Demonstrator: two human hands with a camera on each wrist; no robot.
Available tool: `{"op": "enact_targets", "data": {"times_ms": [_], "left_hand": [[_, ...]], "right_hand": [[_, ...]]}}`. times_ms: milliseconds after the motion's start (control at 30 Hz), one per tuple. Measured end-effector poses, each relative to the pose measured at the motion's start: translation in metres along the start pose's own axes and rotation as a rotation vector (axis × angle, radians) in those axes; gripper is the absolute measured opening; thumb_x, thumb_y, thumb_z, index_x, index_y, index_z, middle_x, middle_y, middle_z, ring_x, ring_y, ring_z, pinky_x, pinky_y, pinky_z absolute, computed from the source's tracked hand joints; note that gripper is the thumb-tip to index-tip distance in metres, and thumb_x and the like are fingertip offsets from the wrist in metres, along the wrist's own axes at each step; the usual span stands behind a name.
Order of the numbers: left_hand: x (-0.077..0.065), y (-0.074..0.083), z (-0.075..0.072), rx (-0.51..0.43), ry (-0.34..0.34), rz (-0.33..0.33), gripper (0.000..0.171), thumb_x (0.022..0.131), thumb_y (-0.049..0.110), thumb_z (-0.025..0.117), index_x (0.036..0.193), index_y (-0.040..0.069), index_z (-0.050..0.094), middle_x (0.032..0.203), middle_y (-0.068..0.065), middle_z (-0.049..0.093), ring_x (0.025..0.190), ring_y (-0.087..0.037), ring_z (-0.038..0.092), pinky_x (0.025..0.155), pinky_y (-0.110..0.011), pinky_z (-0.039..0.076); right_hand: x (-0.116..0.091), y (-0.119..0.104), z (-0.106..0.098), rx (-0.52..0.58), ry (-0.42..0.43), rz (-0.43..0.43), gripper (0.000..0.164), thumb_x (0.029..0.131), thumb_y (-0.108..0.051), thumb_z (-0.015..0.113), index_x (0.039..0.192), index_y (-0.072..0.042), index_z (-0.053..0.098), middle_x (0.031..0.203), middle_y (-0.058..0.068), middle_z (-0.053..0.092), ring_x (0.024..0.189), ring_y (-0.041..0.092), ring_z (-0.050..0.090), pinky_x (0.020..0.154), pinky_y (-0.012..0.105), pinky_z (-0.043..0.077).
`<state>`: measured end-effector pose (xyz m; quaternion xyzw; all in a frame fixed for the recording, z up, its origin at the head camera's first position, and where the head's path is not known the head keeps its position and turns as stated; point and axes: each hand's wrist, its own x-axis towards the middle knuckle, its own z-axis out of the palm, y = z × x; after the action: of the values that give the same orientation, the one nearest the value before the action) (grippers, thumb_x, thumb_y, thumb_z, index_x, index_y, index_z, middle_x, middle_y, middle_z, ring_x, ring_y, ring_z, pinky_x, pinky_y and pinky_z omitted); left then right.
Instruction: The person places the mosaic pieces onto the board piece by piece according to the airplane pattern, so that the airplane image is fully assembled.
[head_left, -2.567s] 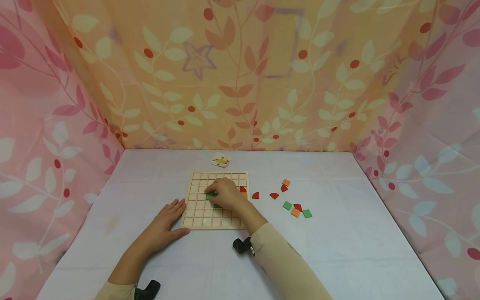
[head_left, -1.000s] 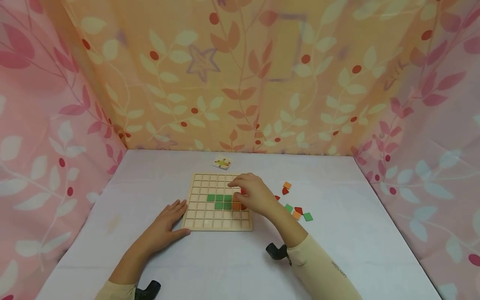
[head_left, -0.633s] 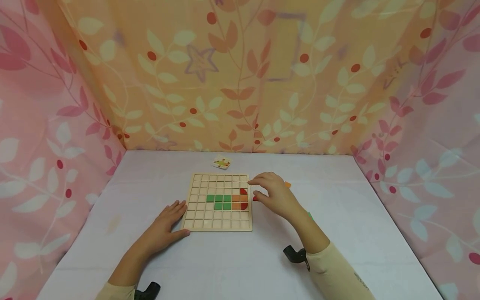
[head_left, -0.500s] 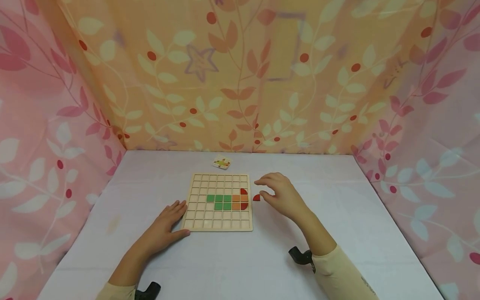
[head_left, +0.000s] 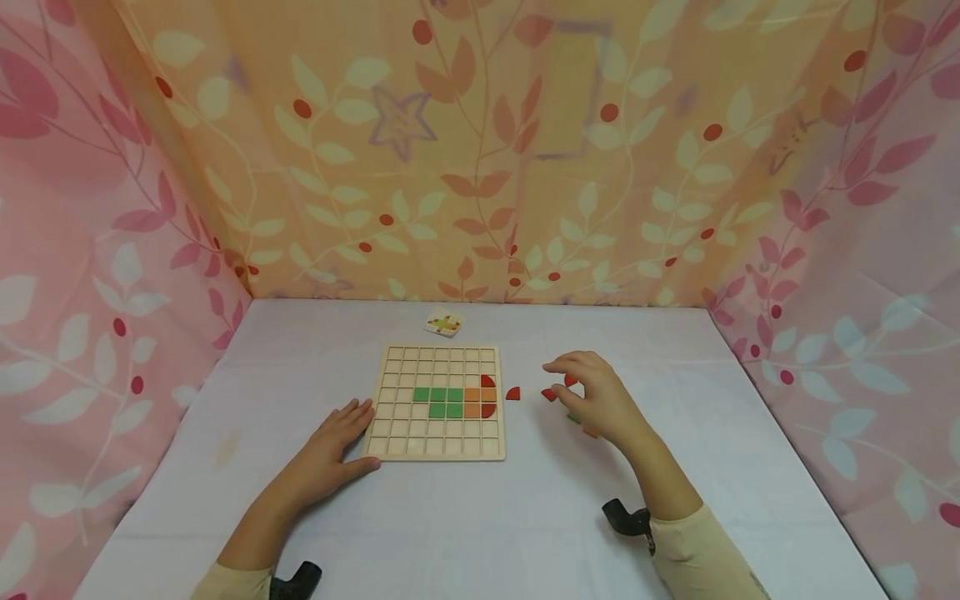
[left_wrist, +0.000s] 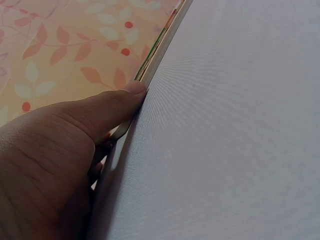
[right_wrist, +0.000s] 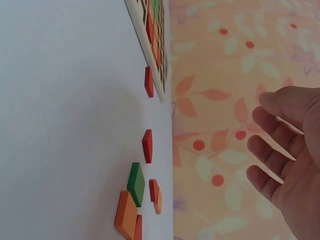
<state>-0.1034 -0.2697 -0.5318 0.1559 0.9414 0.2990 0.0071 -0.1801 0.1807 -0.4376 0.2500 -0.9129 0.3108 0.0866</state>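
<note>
A wooden grid board [head_left: 405,429] lies flat on the white table. Green square tiles [head_left: 446,396], orange squares and red quarter-round tiles sit in its cells, towards the right. My left hand [head_left: 330,450] rests at the board's left edge, fingers straight; in the left wrist view its thumb [left_wrist: 115,106] touches the rim. Over the loose tiles right of the board hovers my right hand [head_left: 600,400], fingers loosely bent with nothing between them. A red quarter-round tile [head_left: 549,395] shows below its fingertips. In the right wrist view, a green tile [right_wrist: 136,185] and an orange tile [right_wrist: 126,215] lie under the hand.
A single red quarter-round tile [head_left: 513,393] lies just off the board's right edge. Behind the board is a small patterned card [head_left: 444,323]. Floral cloth walls [head_left: 480,167] enclose the back and both sides of the table [head_left: 420,533].
My right hand has left the board and moved right to the loose tiles. Several green tiles it had covered now show in the grid. The left hand has stayed put.
</note>
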Motion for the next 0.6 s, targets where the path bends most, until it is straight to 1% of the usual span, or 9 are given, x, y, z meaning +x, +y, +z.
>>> {"op": "enact_targets", "data": {"times_ms": [133,367,467,600], "left_hand": [[0.0,0.001,-0.002,-0.007,-0.022,-0.014,0.091,0.087,0.048,0.079,0.158,0.006,0.038,0.168,-0.007,0.031,0.157,-0.034,0.019,0.13,-0.049,0.01],[0.0,0.002,-0.001,0.009,0.013,0.012,0.09,0.086,0.046,0.08,0.156,0.003,0.041,0.166,-0.01,0.034,0.156,-0.037,0.023,0.129,-0.049,0.013],[0.0,0.001,0.0,0.023,0.017,0.014,0.09,0.087,0.045,0.08,0.156,0.003,0.041,0.166,-0.011,0.034,0.156,-0.037,0.023,0.129,-0.048,0.013],[0.0,0.0,0.002,0.023,-0.002,-0.007,0.09,0.087,0.045,0.08,0.157,0.005,0.04,0.166,-0.009,0.033,0.156,-0.035,0.021,0.129,-0.048,0.012]], "right_hand": [[-0.001,0.006,-0.001,0.019,-0.005,0.019,0.033,0.092,-0.012,0.076,0.124,-0.019,0.073,0.124,-0.003,0.067,0.123,0.022,0.055,0.105,0.051,0.051],[-0.002,0.021,-0.001,0.046,-0.036,0.06,0.031,0.093,-0.013,0.076,0.123,-0.019,0.073,0.124,-0.003,0.067,0.123,0.023,0.055,0.107,0.052,0.05],[-0.003,0.029,-0.001,0.057,-0.059,0.08,0.032,0.093,-0.014,0.075,0.124,-0.016,0.073,0.124,-0.001,0.068,0.125,0.025,0.055,0.108,0.054,0.049],[-0.006,0.04,-0.001,0.094,-0.101,0.106,0.034,0.093,-0.013,0.074,0.126,-0.012,0.072,0.122,0.004,0.069,0.131,0.029,0.052,0.111,0.058,0.046]]}}
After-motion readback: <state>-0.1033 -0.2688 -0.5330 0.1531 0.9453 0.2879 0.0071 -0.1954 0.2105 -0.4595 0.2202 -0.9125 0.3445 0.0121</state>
